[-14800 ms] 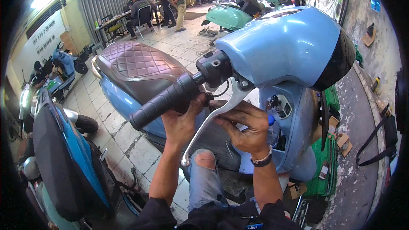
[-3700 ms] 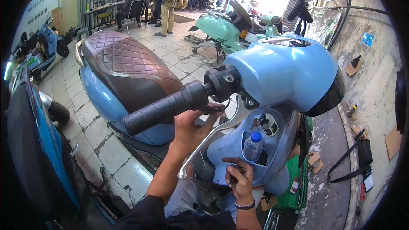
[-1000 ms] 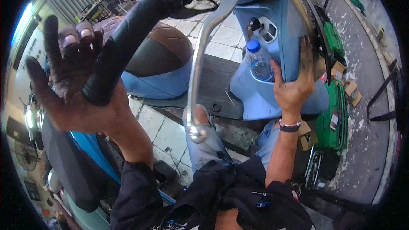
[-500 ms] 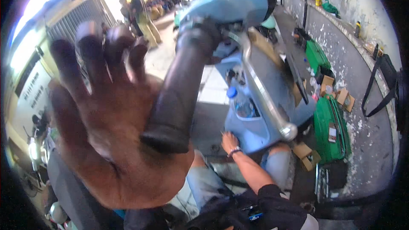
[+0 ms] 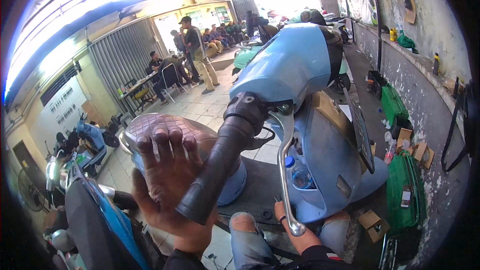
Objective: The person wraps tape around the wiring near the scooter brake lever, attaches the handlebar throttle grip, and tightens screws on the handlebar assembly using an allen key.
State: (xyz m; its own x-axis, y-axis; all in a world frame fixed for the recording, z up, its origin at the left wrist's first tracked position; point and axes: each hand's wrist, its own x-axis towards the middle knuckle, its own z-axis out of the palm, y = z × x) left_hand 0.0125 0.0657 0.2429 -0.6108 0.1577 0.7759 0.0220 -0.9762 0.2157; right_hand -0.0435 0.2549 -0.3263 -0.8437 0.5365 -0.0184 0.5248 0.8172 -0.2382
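Note:
My left hand point(image 5: 172, 202) is raised behind the black rubber handlebar grip point(image 5: 215, 170) of a light-blue scooter point(image 5: 287, 62). Its fingers are stretched up and apart, and the grip's end covers part of it; I cannot tell whether they touch. Low down by the scooter's inner front panel, my right hand point(image 5: 281, 211) has its fingers curled. A thin tip shows at them, too small to name. The silver brake lever point(image 5: 283, 165) hides part of this hand. Above it, a clear bottle with a blue cap point(image 5: 301, 176) stands in the panel's pocket.
The scooter's quilted brown seat point(image 5: 160, 127) lies beyond my left hand. Another scooter, dark and blue point(image 5: 100, 215), stands at the lower left. On the right lie green cases point(image 5: 402, 190) and an open cardboard box point(image 5: 373, 225) along the wall. Several people point(image 5: 197, 50) are in the background.
My left hand and the handlebar appear smaller and lower in the view, which has shifted. The left hand stays open. The lever now covers part of my right hand, which stays by the panel.

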